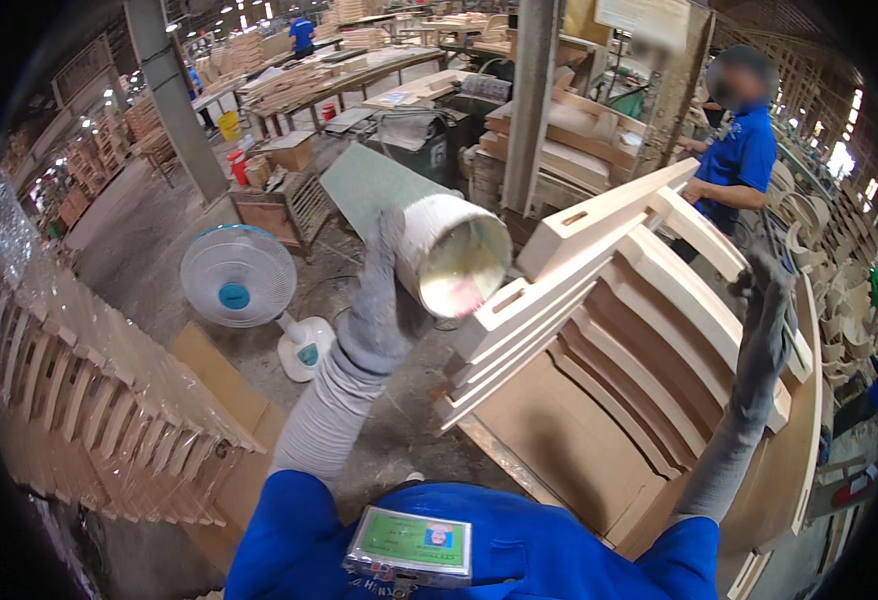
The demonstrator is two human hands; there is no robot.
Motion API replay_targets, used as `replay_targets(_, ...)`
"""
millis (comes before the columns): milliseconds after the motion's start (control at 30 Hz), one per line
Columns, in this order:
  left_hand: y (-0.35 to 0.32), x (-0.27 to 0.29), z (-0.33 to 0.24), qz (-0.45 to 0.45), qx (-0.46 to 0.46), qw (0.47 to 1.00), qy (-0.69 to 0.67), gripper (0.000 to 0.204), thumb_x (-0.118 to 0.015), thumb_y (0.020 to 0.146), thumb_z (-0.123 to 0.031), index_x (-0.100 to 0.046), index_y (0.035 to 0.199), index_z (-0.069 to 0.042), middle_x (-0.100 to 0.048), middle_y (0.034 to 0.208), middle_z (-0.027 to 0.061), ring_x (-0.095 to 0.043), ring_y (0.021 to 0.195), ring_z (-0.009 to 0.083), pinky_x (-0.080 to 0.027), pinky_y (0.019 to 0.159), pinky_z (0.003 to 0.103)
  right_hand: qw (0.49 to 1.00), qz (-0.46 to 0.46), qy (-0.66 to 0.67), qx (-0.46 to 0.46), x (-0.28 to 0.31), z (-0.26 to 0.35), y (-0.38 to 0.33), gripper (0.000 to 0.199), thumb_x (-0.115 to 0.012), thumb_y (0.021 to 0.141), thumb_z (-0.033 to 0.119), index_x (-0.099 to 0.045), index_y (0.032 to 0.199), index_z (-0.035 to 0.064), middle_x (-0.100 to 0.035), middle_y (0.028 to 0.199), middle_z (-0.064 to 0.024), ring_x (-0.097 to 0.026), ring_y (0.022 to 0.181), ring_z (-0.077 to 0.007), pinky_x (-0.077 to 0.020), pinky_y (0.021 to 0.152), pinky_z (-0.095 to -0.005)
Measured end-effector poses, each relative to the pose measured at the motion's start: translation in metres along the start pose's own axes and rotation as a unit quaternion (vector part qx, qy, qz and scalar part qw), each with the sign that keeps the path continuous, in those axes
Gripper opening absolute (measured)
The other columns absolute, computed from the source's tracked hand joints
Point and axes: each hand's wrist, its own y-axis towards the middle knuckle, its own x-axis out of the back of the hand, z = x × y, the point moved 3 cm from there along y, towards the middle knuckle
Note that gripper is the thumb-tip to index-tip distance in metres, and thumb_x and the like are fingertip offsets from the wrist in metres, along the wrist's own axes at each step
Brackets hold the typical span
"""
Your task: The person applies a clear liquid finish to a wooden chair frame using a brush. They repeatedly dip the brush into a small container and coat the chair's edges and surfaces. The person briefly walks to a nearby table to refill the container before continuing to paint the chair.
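Observation:
My left hand (384, 285), in a grey glove, is raised beside a white bucket (456, 240) that lies tipped with its open mouth toward me. Its fingers look stretched along the bucket's side; whether they touch it is unclear. My right hand (767, 315), gloved too, is over the right side of a stack of pale wooden frames (649, 310), close to the end of a curved rail (699, 235). Blur and dark shadow hide how its fingers are set. The frames have slotted straight posts and curved rails, piled above a brown cardboard sheet (569, 430).
A white fan (237, 280) stands on the floor at left. Plastic-wrapped wooden parts (109, 410) fill the near left. A green-grey board (374, 190) is behind the bucket. Beyond the stack, at right, stands a co-worker (739, 150) in blue. Metal posts (531, 110) rise behind.

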Motion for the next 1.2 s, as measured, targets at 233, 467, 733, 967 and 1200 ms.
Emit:
replay_targets(233,-0.045,0.013,-0.008,0.079,0.013,0.996,-0.046,0.057,-0.041,0.094,-0.046,-0.038,0.132,-0.004,-0.049,0.127,0.0137,-0.049,0.116,0.0254,-0.041,0.100,0.040,0.927,0.174,0.333,-0.011,-0.121,0.091,-0.069,0.021,-0.064,0.067,-0.012,-0.060,0.086,-0.0050,-0.061,0.089,-0.0179,-0.063,0.082,-0.0243,-0.0548,0.065,-0.0333)
replay_targets(467,-0.069,0.009,-0.026,-0.061,-0.064,0.990,0.113,0.065,-0.048,0.089,-0.049,-0.035,0.133,-0.003,-0.046,0.130,0.0165,-0.048,0.118,0.0307,-0.040,0.100,0.044,0.925,0.243,0.293,-0.012,-0.169,0.104,-0.075,0.017,-0.065,0.077,-0.004,-0.059,0.093,-0.0055,-0.065,0.091,-0.0149,-0.064,0.084,-0.0195,-0.0522,0.074,-0.0303)
replay_targets(733,-0.078,0.028,-0.026,-0.060,-0.177,0.980,0.070,0.058,-0.044,0.092,-0.045,-0.037,0.132,-0.004,-0.046,0.130,0.0116,-0.047,0.119,0.0252,-0.038,0.101,0.040,0.919,0.250,0.303,-0.018,-0.185,0.105,-0.099,0.022,-0.062,0.081,-0.005,-0.056,0.102,-0.0041,-0.066,0.088,-0.0148,-0.064,0.086,-0.0179,-0.0531,0.073,-0.0265)
replay_targets(967,-0.079,0.037,-0.016,-0.050,-0.152,0.987,-0.009,0.069,-0.046,0.086,-0.056,-0.036,0.135,-0.008,-0.046,0.131,0.0107,-0.046,0.119,0.0287,-0.036,0.103,0.044,0.945,0.232,0.217,0.077,-0.192,0.103,-0.107,0.017,-0.059,0.083,-0.003,-0.057,0.100,-0.0037,-0.065,0.094,-0.0150,-0.063,0.080,-0.0146,-0.0520,0.069,-0.0253)
replay_targets(1200,-0.076,0.035,-0.017,-0.208,-0.234,0.947,0.068,0.063,-0.045,0.089,-0.053,-0.035,0.135,-0.011,-0.044,0.132,0.0090,-0.044,0.121,0.0257,-0.037,0.102,0.043,0.928,0.232,0.196,0.216,-0.174,0.100,-0.138,0.011,-0.061,0.081,0.000,-0.055,0.088,0.0046,-0.064,0.088,-0.0213,-0.064,0.087,-0.0318,-0.0530,0.076,-0.0416)
